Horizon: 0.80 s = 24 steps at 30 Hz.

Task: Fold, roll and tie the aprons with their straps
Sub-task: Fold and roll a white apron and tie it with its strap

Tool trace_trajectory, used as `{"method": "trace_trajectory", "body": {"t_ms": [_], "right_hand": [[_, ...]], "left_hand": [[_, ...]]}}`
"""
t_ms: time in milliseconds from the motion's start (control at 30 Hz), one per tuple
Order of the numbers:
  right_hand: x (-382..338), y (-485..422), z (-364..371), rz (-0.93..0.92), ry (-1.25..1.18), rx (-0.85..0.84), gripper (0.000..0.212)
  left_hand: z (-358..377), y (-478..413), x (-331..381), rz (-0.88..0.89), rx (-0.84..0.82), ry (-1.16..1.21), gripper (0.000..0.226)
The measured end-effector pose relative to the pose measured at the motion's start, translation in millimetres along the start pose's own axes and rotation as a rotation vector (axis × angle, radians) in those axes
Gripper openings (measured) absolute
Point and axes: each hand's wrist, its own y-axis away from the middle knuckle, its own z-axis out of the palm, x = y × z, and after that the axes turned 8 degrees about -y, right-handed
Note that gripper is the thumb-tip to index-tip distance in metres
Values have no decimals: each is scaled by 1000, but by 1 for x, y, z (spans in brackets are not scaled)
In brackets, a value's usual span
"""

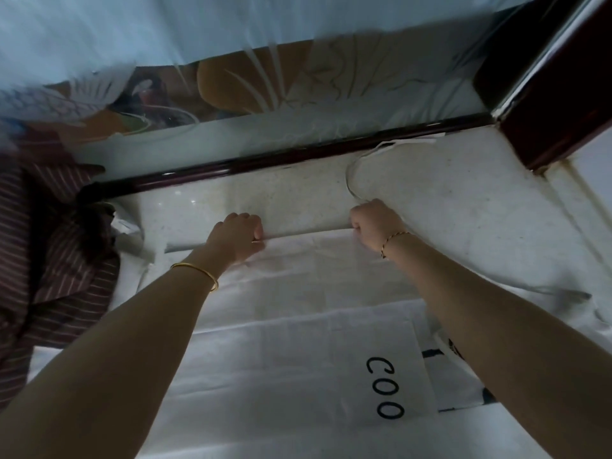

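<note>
Two curled grips at mid-frame: left hand and right hand pinch the far hem of the white apron, flat across lower centre; set apart, likely for an even roll; strap loops upper right, seemingly left free for tying.

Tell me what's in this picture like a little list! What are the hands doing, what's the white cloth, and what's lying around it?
left hand: grips the apron's far edge
right hand: grips the same edge, fingers curled
apron: white, spread on the counter, printed "COO"; far edge looks rolled over between the hands
strap: white, loops beyond the right hand
counter: pale, speckled
striped cloth: bunched at the left
</note>
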Motion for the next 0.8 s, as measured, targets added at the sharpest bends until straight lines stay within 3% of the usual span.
{"method": "trace_trajectory", "body": {"t_ms": [367,600,700,800], "right_hand": [[1,-7,5,39,-12,17,19],[-1,3,12,47,-26,206,16],[-11,18,15,-41,67,371,25],[-17,41,27,-76,5,405,25]], "left_hand": [[1,5,-14,143,37,-36,15],[9,9,-22,138,49,-316,25],[11,13,-15,74,83,-439,22],[13,22,-3,-26,171,-562,22]]}}
